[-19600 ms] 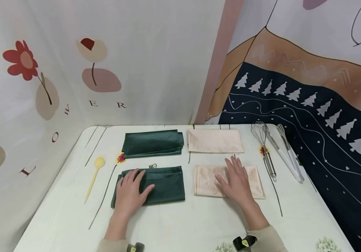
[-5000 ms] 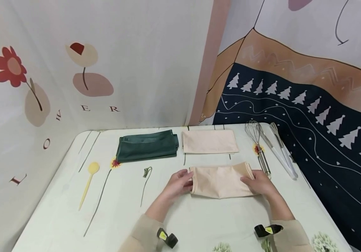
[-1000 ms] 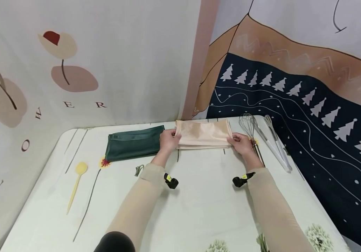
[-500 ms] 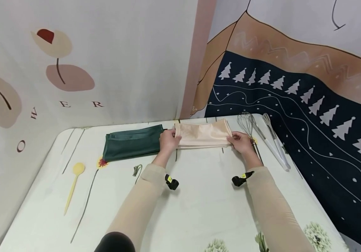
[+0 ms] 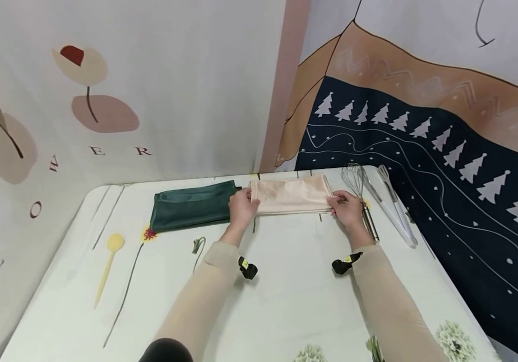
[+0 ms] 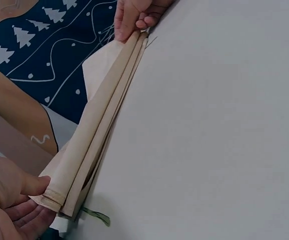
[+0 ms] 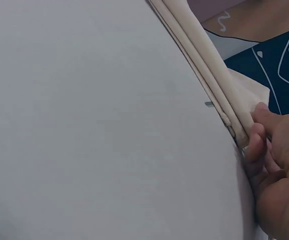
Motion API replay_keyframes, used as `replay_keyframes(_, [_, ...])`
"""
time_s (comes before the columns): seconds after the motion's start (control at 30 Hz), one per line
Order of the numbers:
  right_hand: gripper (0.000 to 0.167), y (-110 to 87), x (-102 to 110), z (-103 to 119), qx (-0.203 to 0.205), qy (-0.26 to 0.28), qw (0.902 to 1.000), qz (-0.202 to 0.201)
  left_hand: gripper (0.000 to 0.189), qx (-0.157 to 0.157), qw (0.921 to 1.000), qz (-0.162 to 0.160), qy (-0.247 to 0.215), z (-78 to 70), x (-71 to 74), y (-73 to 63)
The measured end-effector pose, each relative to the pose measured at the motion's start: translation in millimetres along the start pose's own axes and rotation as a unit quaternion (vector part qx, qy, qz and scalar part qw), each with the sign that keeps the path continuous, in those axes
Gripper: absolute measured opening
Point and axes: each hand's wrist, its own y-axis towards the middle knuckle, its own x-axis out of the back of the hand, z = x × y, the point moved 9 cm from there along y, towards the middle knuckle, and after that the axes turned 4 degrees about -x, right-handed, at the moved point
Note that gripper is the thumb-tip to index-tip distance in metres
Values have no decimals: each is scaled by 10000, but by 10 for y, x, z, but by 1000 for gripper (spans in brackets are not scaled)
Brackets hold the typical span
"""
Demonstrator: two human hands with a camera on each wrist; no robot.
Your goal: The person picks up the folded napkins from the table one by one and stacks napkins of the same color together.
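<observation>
A folded peach cloth lies over another peach cloth at the table's back; only the lower one's front edge shows. My left hand pinches the left end, thumb on top and fingers beneath, as the left wrist view shows with the cloth's folded layers. At the opposite end my right hand pinches the corner between thumb and fingers; in the right wrist view a flap of cloth stands up beside the thumb. Close by the left hand lies a folded dark green cloth.
A whisk lies just right of my right hand, with two white-handled utensils beyond it. The yellow spoon is at the left. Flowers are printed on the white tablecloth; a curtain hangs behind.
Four folded cloths lay apart at first; the front green one went onto the back green one. Both hands then carried the front peach cloth back onto the other, where it now lies flatter.
</observation>
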Motion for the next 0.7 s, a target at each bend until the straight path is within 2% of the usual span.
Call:
replay_keyframes(0.13, [29,-26,31,24,254,-219,9985,-440,39,-288,9995,-124,72,-29,16,-21])
replay_keyframes(0.3, [26,-33,2,85,485,-656,9952,-542,38,-572,9981,-128,167,-78,52,-43])
replay_keyframes(0.43, [27,-61,17,198,854,-1313,9839,-865,34,-705,9973,-108,199,-79,95,-69])
replay_keyframes(0.53, [28,-127,30,339,1300,-1611,9719,-1118,30,-855,9958,-114,312,-68,146,-98])
replay_keyframes(0.7, [31,-276,-40,502,1822,-1583,9660,-923,29,-965,9937,9,575,16,243,-194])
